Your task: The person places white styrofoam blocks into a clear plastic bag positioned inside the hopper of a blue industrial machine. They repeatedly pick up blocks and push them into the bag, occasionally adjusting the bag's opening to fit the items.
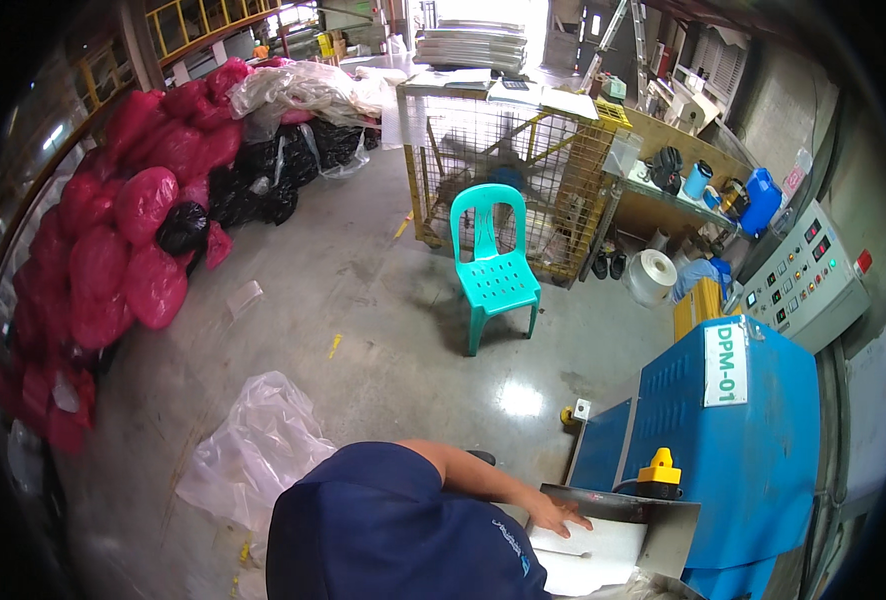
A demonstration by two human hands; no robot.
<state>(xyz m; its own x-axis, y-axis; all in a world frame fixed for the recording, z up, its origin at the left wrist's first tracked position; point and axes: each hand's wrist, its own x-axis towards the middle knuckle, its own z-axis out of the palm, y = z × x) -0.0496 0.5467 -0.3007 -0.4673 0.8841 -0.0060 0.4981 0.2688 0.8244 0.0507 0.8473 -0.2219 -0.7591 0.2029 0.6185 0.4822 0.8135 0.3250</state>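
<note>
My left arm, in a navy sleeve, reaches across to the right. Fingers apart and palm down, my left hand (560, 514) lies on a white foam-like sheet (608, 543). A thin dark slit or gap runs across the white material just below the hand. The sheet rests inside a grey metal feed tray (671, 530) on the side of a blue machine (753, 455). Clear crumpled plastic shows at the tray's lower edge. My right hand is out of the picture.
Beside the tray sits a yellow-and-black switch (660, 468). A control panel (801, 278) stands behind the machine. Ahead are a green plastic chair (495, 275) and a yellow wire cage (523, 150). Clear plastic sheeting (258, 445) lies at left, near piled red bags (98, 275).
</note>
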